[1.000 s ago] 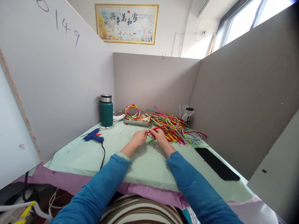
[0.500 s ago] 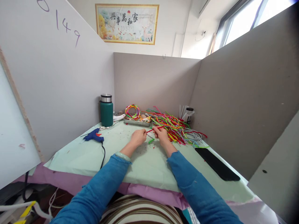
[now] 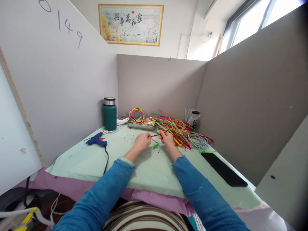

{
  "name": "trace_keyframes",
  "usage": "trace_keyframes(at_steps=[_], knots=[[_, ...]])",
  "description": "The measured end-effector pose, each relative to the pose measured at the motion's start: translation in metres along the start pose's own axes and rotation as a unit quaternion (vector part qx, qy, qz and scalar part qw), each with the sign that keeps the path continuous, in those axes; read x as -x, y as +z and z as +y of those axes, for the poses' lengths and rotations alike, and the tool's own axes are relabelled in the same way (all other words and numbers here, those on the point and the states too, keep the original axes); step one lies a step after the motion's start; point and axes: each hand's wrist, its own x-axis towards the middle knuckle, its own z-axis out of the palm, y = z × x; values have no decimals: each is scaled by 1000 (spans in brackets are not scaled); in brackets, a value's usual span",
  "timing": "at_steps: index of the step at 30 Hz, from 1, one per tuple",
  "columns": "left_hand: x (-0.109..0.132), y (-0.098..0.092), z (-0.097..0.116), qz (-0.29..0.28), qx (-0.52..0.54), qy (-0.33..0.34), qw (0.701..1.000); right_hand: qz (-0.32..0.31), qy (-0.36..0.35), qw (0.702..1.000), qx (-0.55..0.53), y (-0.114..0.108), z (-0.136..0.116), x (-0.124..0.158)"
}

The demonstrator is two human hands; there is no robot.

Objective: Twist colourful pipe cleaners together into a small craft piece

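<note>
A red pipe cleaner stretches between my two hands, just above the table. My left hand is closed in a pinch on its left end. The fingers of my right hand are closed round it farther right, and some red shows above them. On the table below and between the hands lies a short green piece beside a thin grey strand. Behind my right hand spreads a heap of many-coloured pipe cleaners.
Behind the hands stands a metal tray with coloured rings. To the left are a green bottle and a blue glue gun with its cord. A black flat object lies at right. Grey partitions enclose the table.
My right hand has shifted slightly to the right along the red pipe cleaner, so more of it shows between the hands. My left hand stays in nearly the same place.
</note>
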Motion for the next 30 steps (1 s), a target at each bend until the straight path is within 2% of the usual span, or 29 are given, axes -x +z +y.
trace_keyframes(at_steps=[6,11,17,26,30], knots=[[0,-1,0,5,-7,-9,1000,2,10,1000,-10,0,-1,1],[1,-3,-1,21,-19,-45,999,-54,-9,998,-32,3,-4,5],[3,-3,-1,40,-44,-15,998,-121,-13,992,-26,7,-3,10],[2,0,2,-43,1,38,998,-156,-9,987,-26,8,-5,13],[2,0,1,-58,-15,35,998,-153,-13,988,-21,8,-4,13]])
